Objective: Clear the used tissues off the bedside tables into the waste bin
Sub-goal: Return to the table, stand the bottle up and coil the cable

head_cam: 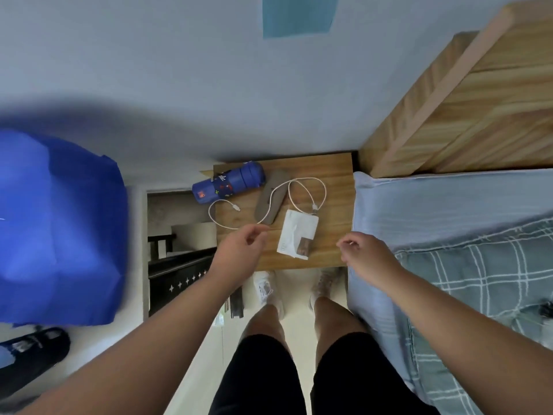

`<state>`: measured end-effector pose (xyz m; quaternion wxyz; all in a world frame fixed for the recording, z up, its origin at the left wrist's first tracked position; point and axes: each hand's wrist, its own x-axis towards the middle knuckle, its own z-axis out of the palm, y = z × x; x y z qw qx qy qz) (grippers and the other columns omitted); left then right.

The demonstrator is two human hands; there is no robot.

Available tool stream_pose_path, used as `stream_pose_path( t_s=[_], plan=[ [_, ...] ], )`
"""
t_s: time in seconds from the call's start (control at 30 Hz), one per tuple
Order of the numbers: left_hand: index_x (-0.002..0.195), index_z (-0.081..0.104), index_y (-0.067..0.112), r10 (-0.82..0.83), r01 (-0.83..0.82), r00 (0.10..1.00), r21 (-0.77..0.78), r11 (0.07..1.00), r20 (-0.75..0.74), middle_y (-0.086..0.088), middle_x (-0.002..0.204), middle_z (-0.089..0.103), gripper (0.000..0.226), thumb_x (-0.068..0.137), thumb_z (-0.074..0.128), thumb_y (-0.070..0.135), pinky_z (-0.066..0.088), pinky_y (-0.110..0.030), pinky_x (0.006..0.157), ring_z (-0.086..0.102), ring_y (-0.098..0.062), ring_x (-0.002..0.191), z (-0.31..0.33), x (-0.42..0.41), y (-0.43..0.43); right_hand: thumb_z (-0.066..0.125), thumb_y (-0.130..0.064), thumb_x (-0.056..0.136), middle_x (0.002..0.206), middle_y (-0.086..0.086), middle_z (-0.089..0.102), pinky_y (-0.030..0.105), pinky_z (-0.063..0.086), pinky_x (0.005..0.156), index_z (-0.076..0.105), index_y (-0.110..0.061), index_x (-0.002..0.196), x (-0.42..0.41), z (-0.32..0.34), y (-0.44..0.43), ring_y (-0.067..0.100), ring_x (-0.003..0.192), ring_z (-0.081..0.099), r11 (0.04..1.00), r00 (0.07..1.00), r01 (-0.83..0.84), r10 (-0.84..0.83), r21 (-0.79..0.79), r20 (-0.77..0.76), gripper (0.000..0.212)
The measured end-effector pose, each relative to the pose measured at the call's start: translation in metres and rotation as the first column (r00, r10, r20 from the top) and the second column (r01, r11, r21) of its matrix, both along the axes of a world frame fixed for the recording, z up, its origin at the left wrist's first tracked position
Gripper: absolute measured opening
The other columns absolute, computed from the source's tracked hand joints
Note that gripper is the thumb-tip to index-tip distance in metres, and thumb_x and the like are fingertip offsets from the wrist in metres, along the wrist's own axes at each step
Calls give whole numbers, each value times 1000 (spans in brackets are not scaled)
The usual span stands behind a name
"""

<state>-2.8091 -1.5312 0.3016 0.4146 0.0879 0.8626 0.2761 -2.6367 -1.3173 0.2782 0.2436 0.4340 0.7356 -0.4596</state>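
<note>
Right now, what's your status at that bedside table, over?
Left hand and right hand empty, over the bedside table. White tissue untouched between them. White cable ends at its far corner.

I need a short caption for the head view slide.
Left hand and right hand hover empty over a bedside table with a tissue, cable and bottle.

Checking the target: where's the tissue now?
Head view, centre: the tissue lies on the table near its front, between left hand and right hand, beside the insole.
</note>
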Motion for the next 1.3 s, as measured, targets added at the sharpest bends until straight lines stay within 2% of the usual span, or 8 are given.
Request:
stream_pose_path(
  t_s=[0.1, 0.2, 0.43, 0.57, 0.7, 0.9, 1.07, 1.3],
  plan=[
    [129, 71, 29, -31, 22, 991, -67, 997, -130, 11, 115, 74, 27, 107, 57, 34, 51, -31, 86, 66, -10, 99, -52, -21, 21, 58, -38, 94, 101, -11, 70, 31, 47, 78, 69, -29, 111, -20, -54, -21, 19, 104, 67, 996, 996, 82, -82, 39, 19, 22],
    [132, 70, 24, -35, 10, 972, -109, 994, -233, 3, 125, 75, 30, 106, 57, 31, 49, -32, 91, 67, -17, 107, -96, -40, 35, 72, -56, 81, 123, -1, 63, 36, 52, 85, 55, -17, 134, -40, -95, -47, 23, 113, 63, 972, 973, 222, -226, 75, 51, 68],
    [153, 53, 15, -98, 62, 964, -148, 987, -249, -13, 146, 61, 48, 107, 57, 22, 48, -50, 113, 60, -33, 131, -164, -57, 58, 83, -69, 66, 147, 10, 43, 44, 51, 94, 20, -14, 157, -81, -148, -102, 34, 132, 47, 939, 940, 322, -333, 123, 81, 124],
    [159, 44, 18, -56, 26, 972, -132, 991, -228, -11, 155, 55, 55, 106, 55, 26, 45, -50, 115, 54, -33, 139, -173, -50, 60, 88, -60, 66, 142, 12, 45, 47, 55, 93, 26, -10, 151, -86, -158, -113, 34, 130, 45, 941, 964, 218, -250, 258, 97, 117],
    [165, 34, 16, -111, 77, 963, -144, 987, -246, -13, 159, 47, 63, 107, 54, 31, 41, -49, 118, 46, -33, 145, -172, -46, 60, 87, -45, 67, 144, 12, 42, 46, 56, 92, 15, -9, 159, -74, -159, -115, 34, 129, 44, 943, 986, 115, -146, 312, 78, 123],
    [169, 19, 17, -220, 164, 953, -257, 953, -208, -11, 164, 36, 93, 96, 65, 52, 44, -53, 115, 38, -33, 149, -173, -47, 71, 85, -52, 67, 143, 10, 46, 45, 54, 88, 18, -7, 160, -45, -159, -112, 31, 124, 51, 911, 990, -94, 42, 402, 138, 123],
    [161, 33, 22, -243, 180, 957, -336, 925, -158, -10, 149, 47, 94, 84, 78, 52, 49, -49, 99, 53, -36, 136, -174, -47, 74, 83, -41, 66, 137, 6, 46, 41, 50, 92, 30, -11, 152, -24, -154, -107, 30, 124, 48, 937, 972, -206, 163, 284, 169, 105],
    [155, 39, 20, -148, 125, 988, -331, 935, -45, -7, 143, 50, 91, 79, 80, 47, 50, -47, 101, 57, -36, 130, -163, -19, 42, 81, -35, 72, 126, 4, 51, 38, 48, 92, 43, -16, 129, 3, -142, -73, 28, 121, 50, 978, 975, -95, 54, 183, 216, 70]
  ],
)
